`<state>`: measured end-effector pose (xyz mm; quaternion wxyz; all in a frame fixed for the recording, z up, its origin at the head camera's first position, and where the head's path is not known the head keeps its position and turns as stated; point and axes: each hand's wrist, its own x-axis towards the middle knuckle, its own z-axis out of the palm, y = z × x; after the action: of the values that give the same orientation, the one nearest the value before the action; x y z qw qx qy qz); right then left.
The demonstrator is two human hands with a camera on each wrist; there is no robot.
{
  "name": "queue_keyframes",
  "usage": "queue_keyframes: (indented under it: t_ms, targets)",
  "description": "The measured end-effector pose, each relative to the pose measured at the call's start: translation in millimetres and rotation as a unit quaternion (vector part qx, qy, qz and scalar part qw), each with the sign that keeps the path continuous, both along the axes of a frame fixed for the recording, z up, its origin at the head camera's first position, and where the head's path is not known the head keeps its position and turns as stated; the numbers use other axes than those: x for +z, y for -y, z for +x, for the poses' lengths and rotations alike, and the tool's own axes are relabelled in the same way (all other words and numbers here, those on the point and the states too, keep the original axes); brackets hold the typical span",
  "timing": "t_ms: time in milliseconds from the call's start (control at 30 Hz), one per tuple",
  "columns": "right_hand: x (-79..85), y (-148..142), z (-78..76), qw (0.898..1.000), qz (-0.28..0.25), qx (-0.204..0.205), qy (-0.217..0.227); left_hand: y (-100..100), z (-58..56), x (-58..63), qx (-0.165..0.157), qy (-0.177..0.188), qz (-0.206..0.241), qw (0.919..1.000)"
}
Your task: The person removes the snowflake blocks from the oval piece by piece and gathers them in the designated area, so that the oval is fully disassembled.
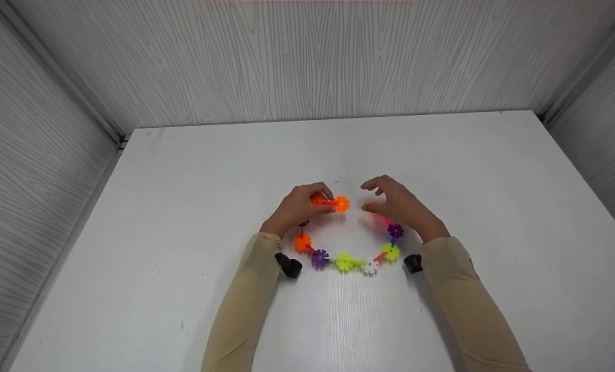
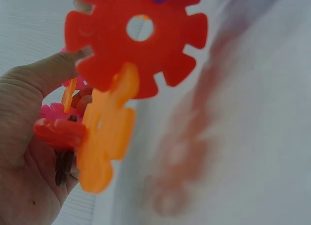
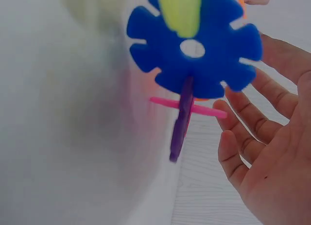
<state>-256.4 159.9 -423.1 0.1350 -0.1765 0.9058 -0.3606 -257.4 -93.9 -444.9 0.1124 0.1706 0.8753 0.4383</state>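
Note:
A chain of notched plastic discs in several colors curves in an almost closed ring between the two hands, its gap at the far side. My left hand pinches the chain near its left end, and an orange disc sticks out past the fingertips. In the left wrist view, a red disc and an orange disc hang close beside the palm. My right hand is at the chain's other end, thumb and fingers apart. A blue disc and a purple disc show beside its loosely bent fingers.
The white tabletop stretches around the chain. Grey wood-grain panels stand behind and at both sides. Black wrist cameras sit at the inner side of each sleeve, close to the ring.

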Motion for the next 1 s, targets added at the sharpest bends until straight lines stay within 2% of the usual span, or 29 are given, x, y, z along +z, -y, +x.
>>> queue_keyframes:
  t_ms: [167,333,467,800,1000]
  targets:
    - [-2.7,9.5,2.0,1.0,0.006,0.022,-0.01,-1.6,0.0,-0.7,0.0,-0.004,-0.01,0.9999]
    - [-4.0,16.6,3.5,0.999,0.003,0.041,-0.009,-1.5,-0.1,-2.3,-0.001,0.007,-0.003,1.0]
    - [-3.1,22.8,4.3,0.999,0.008,0.051,-0.008,-1.8,-0.7,-2.8,-0.002,0.003,-0.002,1.0]
    - [-1.4,35.6,3.7,0.998,0.034,0.053,-0.003,-3.8,-2.1,-3.1,-0.01,-0.002,0.0,1.0]
    - [-0.7,37.9,2.5,0.998,0.041,0.053,-0.004,-3.4,-2.2,-3.2,-0.016,0.011,0.01,0.9998]
